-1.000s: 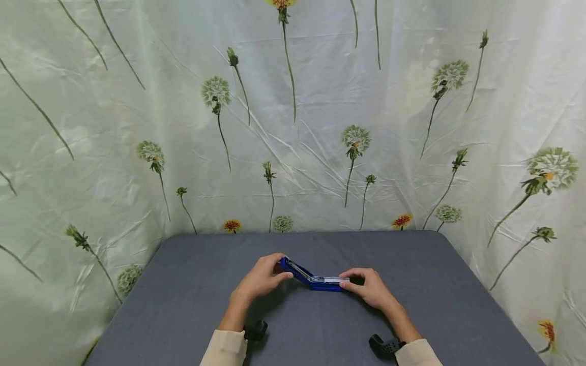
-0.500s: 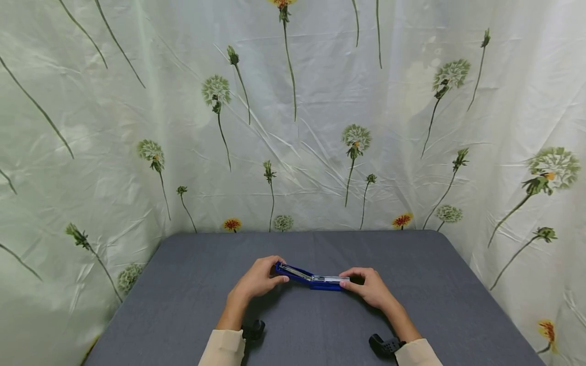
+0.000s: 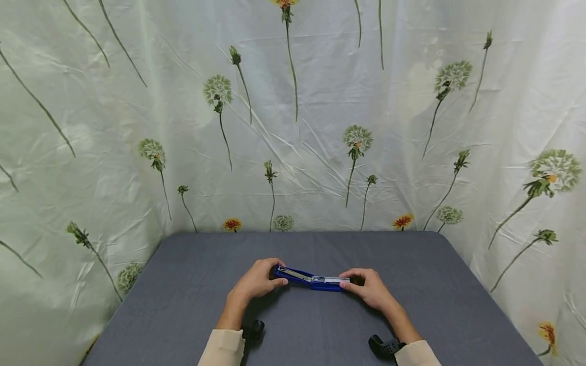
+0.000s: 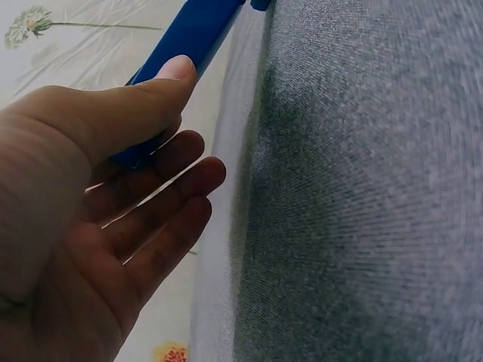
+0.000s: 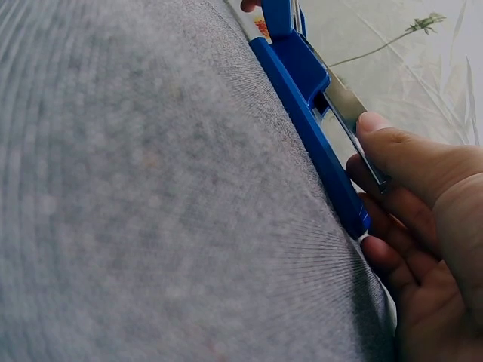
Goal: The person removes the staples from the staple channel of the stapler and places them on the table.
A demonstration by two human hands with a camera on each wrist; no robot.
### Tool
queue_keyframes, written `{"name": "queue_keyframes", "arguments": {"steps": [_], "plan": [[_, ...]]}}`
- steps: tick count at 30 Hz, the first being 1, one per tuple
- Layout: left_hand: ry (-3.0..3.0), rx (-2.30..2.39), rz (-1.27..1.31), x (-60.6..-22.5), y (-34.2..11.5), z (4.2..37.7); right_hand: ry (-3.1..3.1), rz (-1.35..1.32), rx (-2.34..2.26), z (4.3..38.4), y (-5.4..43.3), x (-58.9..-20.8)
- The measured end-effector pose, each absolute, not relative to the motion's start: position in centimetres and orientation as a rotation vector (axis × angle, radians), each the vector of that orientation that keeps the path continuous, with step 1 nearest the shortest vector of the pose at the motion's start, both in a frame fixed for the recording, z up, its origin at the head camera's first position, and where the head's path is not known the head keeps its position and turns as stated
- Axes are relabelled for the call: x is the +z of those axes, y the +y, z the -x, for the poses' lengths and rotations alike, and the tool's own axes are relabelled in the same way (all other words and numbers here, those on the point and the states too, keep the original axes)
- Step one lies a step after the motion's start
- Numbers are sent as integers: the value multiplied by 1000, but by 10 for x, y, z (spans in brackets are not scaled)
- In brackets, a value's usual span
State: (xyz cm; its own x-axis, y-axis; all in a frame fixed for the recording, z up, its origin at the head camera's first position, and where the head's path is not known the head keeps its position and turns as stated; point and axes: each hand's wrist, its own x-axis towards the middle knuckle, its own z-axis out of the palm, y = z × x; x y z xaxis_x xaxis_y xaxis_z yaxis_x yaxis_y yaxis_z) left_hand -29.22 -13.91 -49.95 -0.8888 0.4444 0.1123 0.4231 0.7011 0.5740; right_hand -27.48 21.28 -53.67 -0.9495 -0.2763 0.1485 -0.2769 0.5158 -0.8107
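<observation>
A blue stapler is spread wide at its hinge near the middle of the table. Its top arm swings out to the left, the metal inside facing up. My left hand pinches the end of that arm between thumb and index finger; the other fingers are loosely bent beneath. The silver staple magazine lies above the blue base, with a gap between them. My right hand pinches the magazine's free end by thumb and finger, and its lower fingers are right at the base's tip.
A grey cloth covers the table. Behind it and along both sides hangs a pale curtain with a dandelion print. Black straps with camera mounts sit on both wrists, below beige sleeves.
My left hand has moved slightly left and down, lowering the stapler's top arm so it lies flatter. The right hand, magazine and base have stayed in place.
</observation>
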Motion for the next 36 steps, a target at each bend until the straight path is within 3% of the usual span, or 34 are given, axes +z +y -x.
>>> {"name": "queue_keyframes", "arguments": {"steps": [16,25,36], "plan": [[3083,1055,-786,-480,-127,283,-2714,-535,1443,274,213,-539],[3196,962,-910,-470,-88,284,-2705,-516,1447,274,212,-537],[3134,772,-981,-483,-45,284,-2670,-566,1452,275,214,-540]]}}
